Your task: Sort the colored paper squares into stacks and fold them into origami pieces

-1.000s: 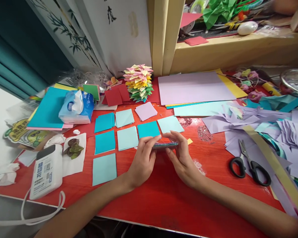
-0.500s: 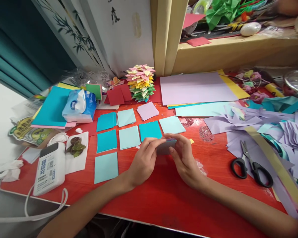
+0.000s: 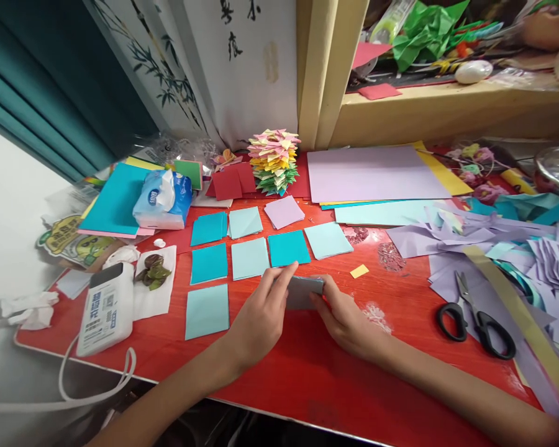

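Note:
Between both hands a small stack of square paper (image 3: 304, 294) is held on edge over the red table, its near face shadowed and greyish. My left hand (image 3: 263, 310) grips the stack's left side, fingers on top. At the right side, my right hand (image 3: 341, 315) pinches it between thumb and fingers. Just beyond lie neat piles of cut squares: a teal pile (image 3: 289, 248), a light blue pile (image 3: 250, 259), another light blue pile (image 3: 328, 239) and a lilac pile (image 3: 284, 212). A further light blue pile (image 3: 207, 311) is left of my left hand.
Black-handled scissors (image 3: 479, 323) lie at right beside lilac paper strips (image 3: 489, 298). A folded-paper tower (image 3: 274, 162) stands at the back, near large lilac sheets (image 3: 377, 174). A tissue pack (image 3: 163, 200) and a white corded device (image 3: 106, 310) sit at left.
The stack has turned so more of its face and top edge show. My right hand has shifted slightly down, uncovering a small yellow scrap. The camera view has shifted a little.

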